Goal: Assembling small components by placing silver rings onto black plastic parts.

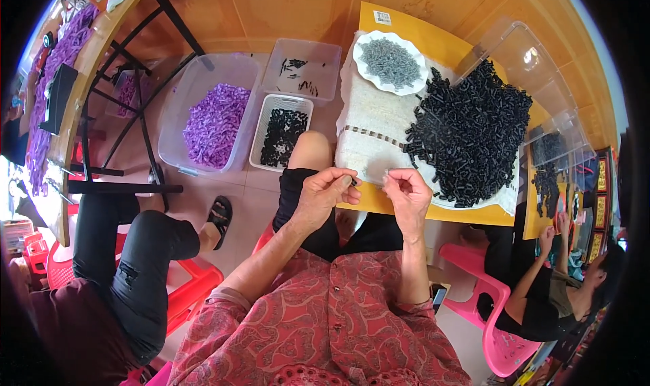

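Over the front edge of the yellow table, my left hand [321, 198] pinches a small black piece [354, 181] between thumb and forefinger. My right hand [410, 198] is closed in a pinch a short way to its right. Something tiny and pale seems to show at those fingertips, too small to name. Just beyond my right hand, a large heap of short black tube-like pieces [474, 135] spreads over a white cloth [365, 112]. A scalloped white plate [361, 39] of small grey pieces [391, 61] stands farther back.
Left of the table are a clear bin [172, 132] of purple pieces, a white basket [255, 152] with black pieces and a shallow clear box [305, 51]. A clear tub [565, 81] lies at the right. People sit on both sides, with a pink chair [497, 298] at right.
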Demonstrator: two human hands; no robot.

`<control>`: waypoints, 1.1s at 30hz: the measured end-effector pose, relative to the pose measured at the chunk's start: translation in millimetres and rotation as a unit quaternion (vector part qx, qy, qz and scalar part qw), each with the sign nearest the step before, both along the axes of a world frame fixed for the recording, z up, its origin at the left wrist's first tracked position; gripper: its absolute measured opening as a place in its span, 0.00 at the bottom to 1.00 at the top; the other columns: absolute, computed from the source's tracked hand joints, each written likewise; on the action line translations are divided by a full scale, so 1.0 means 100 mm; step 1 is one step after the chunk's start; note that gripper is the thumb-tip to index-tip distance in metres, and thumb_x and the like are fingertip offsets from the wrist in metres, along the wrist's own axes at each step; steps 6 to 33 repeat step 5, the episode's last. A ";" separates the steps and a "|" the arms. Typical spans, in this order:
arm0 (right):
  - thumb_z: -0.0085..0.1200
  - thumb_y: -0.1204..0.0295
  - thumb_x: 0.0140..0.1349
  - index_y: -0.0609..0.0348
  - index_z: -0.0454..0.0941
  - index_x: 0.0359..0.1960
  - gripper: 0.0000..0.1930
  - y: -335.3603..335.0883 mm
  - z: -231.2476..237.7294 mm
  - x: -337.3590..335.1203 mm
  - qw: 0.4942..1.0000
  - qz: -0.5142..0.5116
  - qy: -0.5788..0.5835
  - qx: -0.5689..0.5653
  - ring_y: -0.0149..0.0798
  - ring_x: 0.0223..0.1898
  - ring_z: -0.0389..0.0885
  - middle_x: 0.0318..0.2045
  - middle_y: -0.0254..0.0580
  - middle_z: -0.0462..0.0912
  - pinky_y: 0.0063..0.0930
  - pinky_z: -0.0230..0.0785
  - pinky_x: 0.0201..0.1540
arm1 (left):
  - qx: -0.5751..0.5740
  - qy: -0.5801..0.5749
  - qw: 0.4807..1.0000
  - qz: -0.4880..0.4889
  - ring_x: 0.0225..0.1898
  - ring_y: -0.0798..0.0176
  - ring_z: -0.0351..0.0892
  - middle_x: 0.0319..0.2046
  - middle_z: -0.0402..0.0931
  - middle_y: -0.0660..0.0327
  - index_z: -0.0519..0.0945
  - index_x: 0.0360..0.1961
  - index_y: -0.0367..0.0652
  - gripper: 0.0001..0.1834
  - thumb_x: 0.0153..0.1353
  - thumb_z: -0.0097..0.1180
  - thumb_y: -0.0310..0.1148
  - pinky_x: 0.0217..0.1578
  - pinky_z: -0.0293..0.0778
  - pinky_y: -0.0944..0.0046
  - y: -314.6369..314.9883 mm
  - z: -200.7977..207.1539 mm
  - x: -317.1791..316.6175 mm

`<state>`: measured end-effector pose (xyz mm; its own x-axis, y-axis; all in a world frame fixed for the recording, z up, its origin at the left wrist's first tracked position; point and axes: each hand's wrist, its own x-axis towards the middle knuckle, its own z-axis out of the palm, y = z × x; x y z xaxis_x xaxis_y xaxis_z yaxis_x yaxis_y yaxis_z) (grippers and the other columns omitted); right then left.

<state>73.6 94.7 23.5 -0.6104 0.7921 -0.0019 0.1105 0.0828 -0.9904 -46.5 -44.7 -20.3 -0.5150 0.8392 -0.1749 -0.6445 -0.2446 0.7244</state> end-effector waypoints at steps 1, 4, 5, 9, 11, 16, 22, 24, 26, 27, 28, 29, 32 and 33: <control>0.60 0.82 0.57 0.64 0.77 0.33 0.05 -0.02 0.00 0.01 1.000 0.008 0.007 -0.016 0.17 0.26 0.72 0.26 0.28 0.78 0.12 0.66 0.30 | 0.001 -0.002 1.000 -0.005 0.35 0.65 0.82 0.40 0.79 0.56 0.76 0.49 0.34 0.12 0.69 0.47 0.27 0.39 0.82 0.63 0.00 -0.01 0.00; 0.60 0.82 0.56 0.63 0.78 0.34 0.05 -0.08 -0.01 0.01 0.999 0.027 0.012 -0.035 0.18 0.27 0.73 0.26 0.28 0.79 0.12 0.66 0.31 | 0.009 -0.013 1.000 -0.010 0.37 0.64 0.82 0.42 0.79 0.54 0.76 0.50 0.34 0.12 0.69 0.46 0.27 0.40 0.81 0.63 -0.02 -0.03 -0.02; 0.60 0.82 0.57 0.63 0.78 0.35 0.06 -0.09 -0.02 0.02 0.999 0.035 0.010 -0.036 0.17 0.28 0.73 0.27 0.28 0.79 0.11 0.66 0.32 | 0.017 -0.022 1.000 -0.013 0.37 0.64 0.82 0.42 0.79 0.54 0.76 0.50 0.34 0.12 0.69 0.46 0.27 0.40 0.81 0.63 -0.02 -0.03 -0.02; 0.60 0.82 0.57 0.63 0.78 0.35 0.06 -0.09 -0.02 0.02 0.999 0.035 0.010 -0.036 0.17 0.28 0.73 0.27 0.28 0.79 0.11 0.66 0.32 | 0.017 -0.022 1.000 -0.013 0.37 0.64 0.82 0.42 0.79 0.54 0.76 0.50 0.34 0.12 0.69 0.46 0.27 0.40 0.81 0.63 -0.02 -0.03 -0.02; 0.60 0.82 0.57 0.63 0.78 0.35 0.06 -0.09 -0.02 0.02 0.999 0.035 0.010 -0.036 0.17 0.28 0.73 0.27 0.28 0.79 0.11 0.66 0.32 | 0.017 -0.022 1.000 -0.013 0.37 0.64 0.82 0.42 0.79 0.54 0.76 0.50 0.34 0.12 0.69 0.46 0.27 0.40 0.81 0.63 -0.02 -0.03 -0.02; 0.60 0.82 0.57 0.63 0.78 0.35 0.06 -0.09 -0.02 0.02 0.999 0.035 0.010 -0.036 0.17 0.28 0.73 0.27 0.28 0.79 0.11 0.66 0.32 | 0.017 -0.022 1.000 -0.013 0.37 0.64 0.82 0.42 0.79 0.54 0.76 0.50 0.34 0.12 0.69 0.46 0.27 0.40 0.81 0.63 -0.02 -0.03 -0.02; 0.60 0.82 0.57 0.63 0.78 0.35 0.06 -0.09 -0.02 0.02 0.999 0.035 0.010 -0.036 0.17 0.28 0.73 0.27 0.28 0.79 0.11 0.66 0.32 | 0.017 -0.022 1.000 -0.013 0.37 0.64 0.82 0.42 0.79 0.54 0.76 0.50 0.34 0.12 0.69 0.46 0.27 0.40 0.81 0.63 -0.02 -0.03 -0.02; 0.60 0.82 0.57 0.63 0.78 0.35 0.06 -0.09 -0.02 0.02 0.999 0.035 0.010 -0.036 0.17 0.28 0.73 0.27 0.28 0.79 0.11 0.66 0.32 | 0.017 -0.022 1.000 -0.013 0.37 0.64 0.82 0.42 0.79 0.54 0.76 0.50 0.34 0.12 0.69 0.46 0.27 0.40 0.81 0.63 -0.02 -0.03 -0.02; 0.60 0.82 0.57 0.63 0.78 0.35 0.06 -0.09 -0.02 0.02 0.999 0.035 0.010 -0.036 0.17 0.28 0.73 0.27 0.28 0.79 0.11 0.66 0.32 | 0.017 -0.022 1.000 -0.013 0.37 0.64 0.82 0.42 0.79 0.54 0.76 0.50 0.34 0.12 0.69 0.46 0.27 0.40 0.81 0.63 -0.02 -0.03 -0.02; 0.60 0.82 0.57 0.63 0.78 0.35 0.06 -0.09 -0.02 0.02 0.999 0.035 0.010 -0.036 0.17 0.28 0.73 0.27 0.28 0.79 0.11 0.66 0.32 | 0.017 -0.022 1.000 -0.013 0.37 0.64 0.82 0.42 0.79 0.54 0.76 0.50 0.34 0.12 0.69 0.46 0.27 0.40 0.81 0.63 -0.02 -0.03 -0.02; 0.60 0.82 0.57 0.63 0.78 0.35 0.06 -0.09 -0.02 0.02 0.999 0.035 0.010 -0.036 0.17 0.28 0.73 0.27 0.28 0.79 0.11 0.66 0.32 | 0.017 -0.022 1.000 -0.013 0.37 0.64 0.82 0.42 0.79 0.54 0.76 0.50 0.34 0.12 0.69 0.46 0.27 0.40 0.81 0.63 -0.02 -0.03 -0.02; 0.60 0.82 0.57 0.63 0.78 0.35 0.06 -0.09 -0.02 0.02 0.999 0.035 0.010 -0.036 0.17 0.28 0.73 0.27 0.28 0.79 0.11 0.66 0.32 | 0.017 -0.022 1.000 -0.013 0.37 0.64 0.82 0.42 0.79 0.54 0.76 0.50 0.34 0.12 0.69 0.46 0.27 0.40 0.81 0.63 -0.02 -0.03 -0.02; 0.60 0.82 0.57 0.63 0.78 0.35 0.06 -0.09 -0.02 0.02 0.999 0.035 0.010 -0.036 0.17 0.28 0.73 0.27 0.28 0.79 0.11 0.66 0.32 | 0.017 -0.022 1.000 -0.013 0.37 0.64 0.82 0.42 0.79 0.54 0.76 0.50 0.34 0.12 0.69 0.46 0.27 0.40 0.81 0.63 -0.02 -0.03 -0.02; 0.60 0.82 0.57 0.63 0.78 0.35 0.06 -0.09 -0.02 0.02 0.999 0.035 0.010 -0.036 0.17 0.28 0.73 0.27 0.28 0.79 0.11 0.66 0.32 | 0.017 -0.022 1.000 -0.013 0.37 0.64 0.82 0.42 0.79 0.54 0.76 0.50 0.34 0.12 0.69 0.46 0.27 0.40 0.81 0.63 -0.02 -0.03 -0.02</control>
